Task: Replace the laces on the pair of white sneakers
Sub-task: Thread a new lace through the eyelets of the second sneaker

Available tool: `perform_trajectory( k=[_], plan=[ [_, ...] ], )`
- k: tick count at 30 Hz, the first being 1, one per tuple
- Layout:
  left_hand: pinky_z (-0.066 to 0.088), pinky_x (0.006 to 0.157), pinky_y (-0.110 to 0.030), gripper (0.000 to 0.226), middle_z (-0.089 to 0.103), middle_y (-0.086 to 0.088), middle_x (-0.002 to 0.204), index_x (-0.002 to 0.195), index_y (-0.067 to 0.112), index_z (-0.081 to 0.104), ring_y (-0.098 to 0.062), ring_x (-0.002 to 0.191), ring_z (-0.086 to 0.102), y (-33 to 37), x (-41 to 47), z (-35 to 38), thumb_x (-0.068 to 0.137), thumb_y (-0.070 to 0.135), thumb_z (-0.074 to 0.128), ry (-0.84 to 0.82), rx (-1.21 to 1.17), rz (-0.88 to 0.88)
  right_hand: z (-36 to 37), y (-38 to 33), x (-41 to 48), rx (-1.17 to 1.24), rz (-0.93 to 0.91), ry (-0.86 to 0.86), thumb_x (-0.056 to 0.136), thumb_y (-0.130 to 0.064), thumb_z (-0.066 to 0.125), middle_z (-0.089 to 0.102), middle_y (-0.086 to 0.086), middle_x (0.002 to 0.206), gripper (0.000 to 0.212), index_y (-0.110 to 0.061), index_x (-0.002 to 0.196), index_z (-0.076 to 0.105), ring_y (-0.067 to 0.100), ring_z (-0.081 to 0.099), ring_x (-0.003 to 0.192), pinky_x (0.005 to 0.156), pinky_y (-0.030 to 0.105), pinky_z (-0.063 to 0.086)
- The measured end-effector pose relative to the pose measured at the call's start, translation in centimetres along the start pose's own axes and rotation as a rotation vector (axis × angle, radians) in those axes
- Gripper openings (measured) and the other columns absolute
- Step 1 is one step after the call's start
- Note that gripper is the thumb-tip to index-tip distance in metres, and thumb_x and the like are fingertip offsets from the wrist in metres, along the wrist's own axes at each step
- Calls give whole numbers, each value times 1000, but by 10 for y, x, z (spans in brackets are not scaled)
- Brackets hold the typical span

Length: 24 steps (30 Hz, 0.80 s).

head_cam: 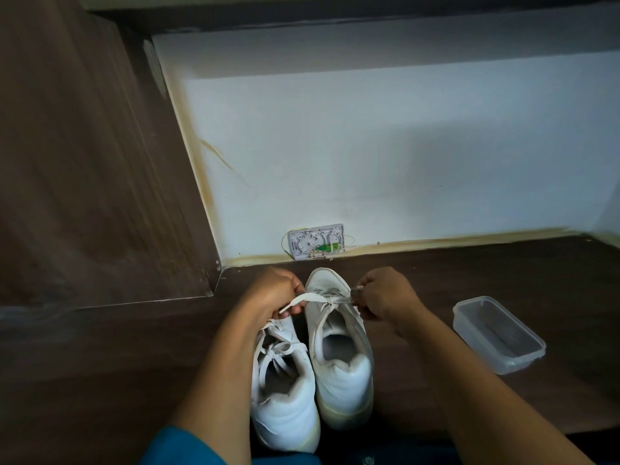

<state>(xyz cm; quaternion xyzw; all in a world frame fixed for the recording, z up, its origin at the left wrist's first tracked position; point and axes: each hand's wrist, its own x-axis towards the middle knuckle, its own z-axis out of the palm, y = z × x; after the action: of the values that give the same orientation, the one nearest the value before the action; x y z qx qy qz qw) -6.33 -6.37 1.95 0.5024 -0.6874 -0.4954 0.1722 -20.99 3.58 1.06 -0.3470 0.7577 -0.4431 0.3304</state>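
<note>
Two white sneakers stand side by side on the dark wooden floor, toes pointing away from me. The left sneaker (283, 394) has loose white laces crossing its tongue. The right sneaker (340, 357) carries a white lace (315, 298) stretched sideways near its toe end. My left hand (275, 293) pinches one end of that lace at the left of the shoe. My right hand (382, 295) pinches the other end at the right. My left forearm hides the front of the left sneaker.
A see-through plastic container (496, 333) sits on the floor to the right of the shoes. A small white wall box (317, 241) with wires is fixed low on the white wall behind. A brown wooden panel (84, 162) rises on the left.
</note>
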Motion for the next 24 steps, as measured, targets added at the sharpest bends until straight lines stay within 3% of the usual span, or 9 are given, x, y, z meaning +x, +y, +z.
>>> perform_trajectory(
  k=[5,8,10,13,17,20,24],
  plan=[
    [30,34,-12,35,56,-5,42,61,7,55,-9,32,45,4,-3,0,78,-16,33,26,87,-13,1,-3,2,-561,-32,37,80,-9,59,63,7,67,9,-5,74,65,24,61,67,54,19,42],
    [37,37,-15,37,60,-7,48,64,6,53,-12,40,53,4,-4,2,78,-19,30,9,-136,-39,4,-5,2,-675,-55,46,81,-12,57,66,9,82,8,-8,81,64,28,64,86,61,22,42],
    [38,38,-13,36,62,-11,56,68,4,51,-11,42,58,4,-8,3,81,-22,30,-60,-405,-60,4,-2,3,-492,-26,17,83,-7,55,66,11,83,7,-7,83,62,26,64,76,59,22,47],
    [46,41,-15,27,66,-9,60,74,3,52,-12,47,61,5,-10,6,86,-18,41,-173,-719,-62,0,-5,-1,54,105,-62,86,3,52,58,8,69,17,-9,74,52,16,56,56,47,19,48],
    [57,51,-27,23,67,-13,61,77,1,50,-19,54,68,6,-9,14,89,-16,40,-251,-818,-71,1,-8,-4,497,177,-124,88,15,47,54,13,66,27,-1,66,50,19,56,59,41,19,50],
    [52,46,-20,25,63,-10,58,75,3,50,-12,47,61,6,-9,18,89,-16,41,-213,-729,-66,4,-3,-2,493,189,-130,89,12,47,55,11,74,22,-5,76,50,17,57,62,45,19,51],
    [39,38,-17,28,58,-9,61,71,6,50,-7,40,50,10,-8,26,89,-15,43,-64,-416,-12,12,0,3,158,131,-2,92,6,45,55,12,63,22,-8,75,50,17,51,46,40,23,46]
  ],
)
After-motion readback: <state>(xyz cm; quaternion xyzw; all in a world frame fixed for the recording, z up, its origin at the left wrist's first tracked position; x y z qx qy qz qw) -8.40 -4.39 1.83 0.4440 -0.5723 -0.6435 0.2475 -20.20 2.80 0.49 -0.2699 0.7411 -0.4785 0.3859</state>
